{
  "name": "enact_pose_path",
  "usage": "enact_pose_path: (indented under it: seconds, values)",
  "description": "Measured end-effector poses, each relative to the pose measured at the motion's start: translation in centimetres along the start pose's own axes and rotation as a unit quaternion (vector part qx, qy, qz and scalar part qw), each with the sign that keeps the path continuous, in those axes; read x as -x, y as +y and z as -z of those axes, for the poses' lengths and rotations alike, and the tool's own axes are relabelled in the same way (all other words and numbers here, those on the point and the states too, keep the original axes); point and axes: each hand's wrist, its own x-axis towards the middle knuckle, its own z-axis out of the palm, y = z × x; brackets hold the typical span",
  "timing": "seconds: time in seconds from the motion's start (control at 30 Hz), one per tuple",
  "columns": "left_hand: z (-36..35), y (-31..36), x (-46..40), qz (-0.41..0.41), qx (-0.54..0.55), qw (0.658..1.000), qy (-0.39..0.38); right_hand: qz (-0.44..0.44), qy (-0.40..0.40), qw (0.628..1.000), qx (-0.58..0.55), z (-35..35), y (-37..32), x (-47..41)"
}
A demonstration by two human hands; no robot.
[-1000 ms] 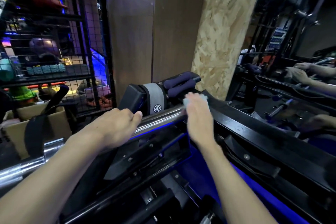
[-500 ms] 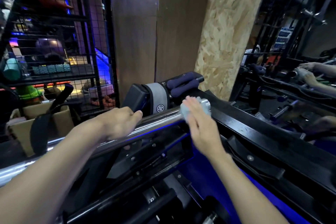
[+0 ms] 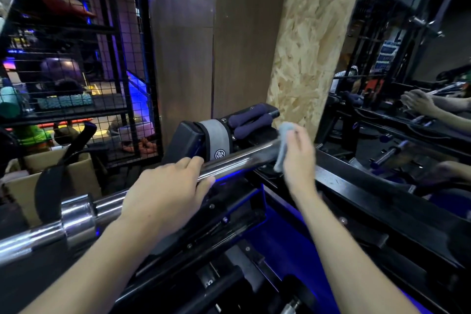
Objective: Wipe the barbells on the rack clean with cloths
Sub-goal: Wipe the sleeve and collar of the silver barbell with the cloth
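Barbell (image 3: pixel 234 162) steel runs slantwise under both hands, lying on the black rack (image 3: pixel 356 186), its collar (image 3: pixel 77 214) low on the near side of the left hand. Since half a second ago the grey cloth (image 3: pixel 281 146) has slid out to the bar's far end and now drapes over the tip, where before it was wrapped round the shaft a little nearer the left hand. The right hand (image 3: pixel 297 158) pinches the cloth, though blur hides the exact finger lay. The left hand (image 3: pixel 168 191) has kept its place, fingers curled over the shaft, steadying it. That reads as one stroke finishing at the end of the bar; the stretch between the hands looks covered, while the part beneath and behind the left hand probably still wants wiping. Just beyond the right hand sit purple foam grips (image 3: pixel 251 121) and a grey-banded block (image 3: pixel 215 139).
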Motion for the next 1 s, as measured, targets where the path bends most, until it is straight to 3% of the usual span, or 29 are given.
enact_pose_path:
  seconds: [0.07,0.13,0.27,0.3,0.43,0.5,0.57,0.6,0.73,0.77,0.9,1.0]
  values:
    - [-0.1,-0.3,-0.3,0.003,0.003,1.0,-0.01,0.122,-0.148,0.976,0.099,-1.8,0.1,2.8]
    - [-0.3,-0.6,-0.7,-0.003,0.003,1.0,-0.015,0.225,-0.201,0.936,0.182,-2.1,2.4,2.5]
    - [-0.5,-0.8,-1.2,-0.008,0.011,1.0,-0.026,0.009,-0.063,0.989,0.134,-1.3,3.9,-0.5]
    - [-0.4,-0.8,-1.4,-0.008,0.014,0.999,-0.03,0.017,-0.067,0.99,0.126,-2.1,3.1,0.6]
    - [-0.2,-1.1,-2.1,-0.012,0.021,0.999,-0.048,0.207,-0.205,0.947,0.137,-2.5,2.8,4.9]
    - [-0.3,-1.5,-2.7,-0.016,0.031,0.997,-0.062,0.182,-0.162,0.958,0.154,-1.5,4.0,2.1]
    - [-0.3,-2.0,-3.1,-0.017,0.043,0.996,-0.075,0.061,-0.087,0.985,0.133,-1.4,4.3,0.3]
    - [-0.3,-2.3,-3.3,-0.017,0.053,0.995,-0.08,0.04,-0.073,0.989,0.123,-2.0,3.7,0.7]
    - [0.0,-3.0,-3.3,-0.019,0.094,0.991,-0.098,0.205,-0.196,0.948,0.141,-2.4,3.1,4.3]
    - [0.1,-3.0,-3.3,-0.018,0.1,0.99,-0.097,0.219,-0.193,0.944,0.157,-1.8,3.5,3.0]
    - [0.4,-3.2,-3.6,-0.015,0.133,0.986,-0.104,0.041,-0.058,0.99,0.121,-0.9,4.5,-0.4]
    - [0.3,-3.3,-4.0,-0.016,0.168,0.977,-0.133,0.123,-0.087,0.979,0.139,-1.1,3.1,3.4]
